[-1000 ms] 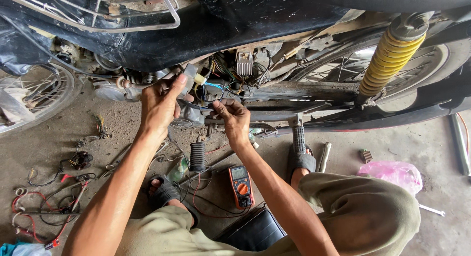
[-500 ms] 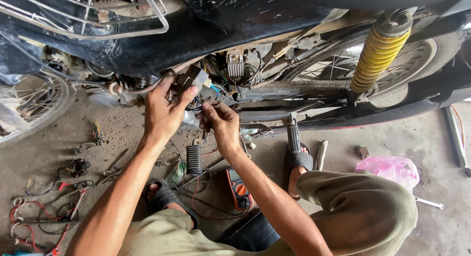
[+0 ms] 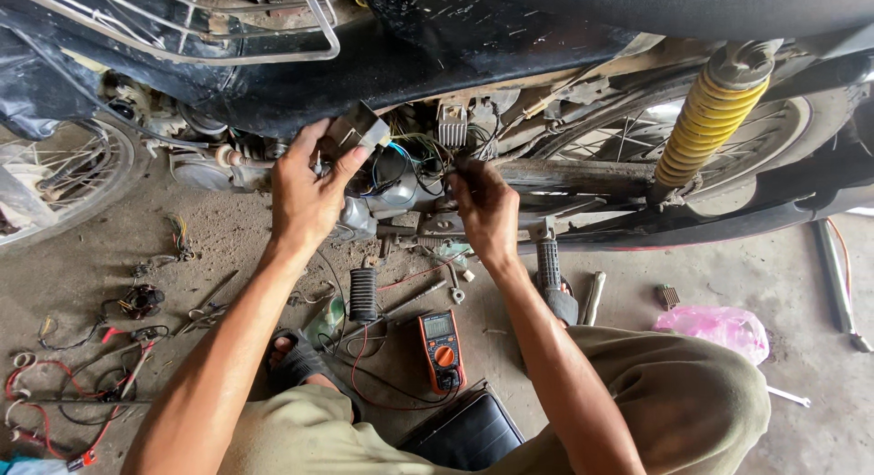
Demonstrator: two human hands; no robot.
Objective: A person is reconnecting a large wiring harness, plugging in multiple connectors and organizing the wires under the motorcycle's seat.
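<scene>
I am crouched beside a black motorcycle (image 3: 473,47) with its side cover off. My left hand (image 3: 309,197) grips a small dark grey box-shaped electrical part (image 3: 357,129) at the open frame. My right hand (image 3: 482,206) reaches into the tangle of blue, green and black wires (image 3: 405,161) beside it, fingers pinched on something I cannot make out. A finned silver regulator (image 3: 452,124) sits just above the right hand.
An orange multimeter (image 3: 440,349) with red and black leads lies on the concrete floor between my knees. A yellow shock spring (image 3: 706,129) and rear wheel (image 3: 728,152) are at right. Loose wiring (image 3: 100,347) lies at left, a pink plastic bag (image 3: 715,327) at right, a black footpeg (image 3: 363,295) in front.
Both hands rose and moved farther apart. The left hand lifted the grey box up toward the frame; the right hand shifted right, deeper into the wires.
</scene>
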